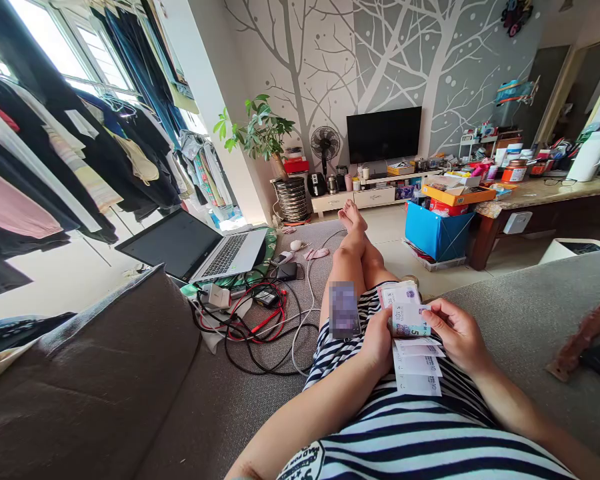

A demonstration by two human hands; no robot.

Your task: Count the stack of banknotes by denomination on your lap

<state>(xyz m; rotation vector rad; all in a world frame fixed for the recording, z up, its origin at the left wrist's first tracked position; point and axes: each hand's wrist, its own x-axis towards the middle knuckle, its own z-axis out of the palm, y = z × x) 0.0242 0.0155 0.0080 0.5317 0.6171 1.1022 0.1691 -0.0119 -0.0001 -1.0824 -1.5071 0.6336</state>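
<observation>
My left hand (pixel 379 339) and my right hand (pixel 456 332) meet over my lap. Between them is a banknote (pixel 409 320) marked with a 5; the left thumb and fingers grip its left side, the right fingers pinch its right edge. Whether more notes lie under it in the hands I cannot tell. Below the hands, several pale notes (pixel 418 375) lie overlapped in steps on the striped clothing (pixel 420 427). Just beyond the hands rests a further pile of notes (pixel 399 293). A blurred rectangular thing (pixel 344 310), perhaps a phone, lies on my left thigh.
On the grey couch (pixel 310 230) to the left are an open laptop (pixel 225 257) and tangled black and red cables (pixel 265 320). A blue box (pixel 433 230) stands by a cluttered table (pixel 545 193). Clothes (pixel 70 147) hang at far left; a television (pixel 384 135) stands ahead.
</observation>
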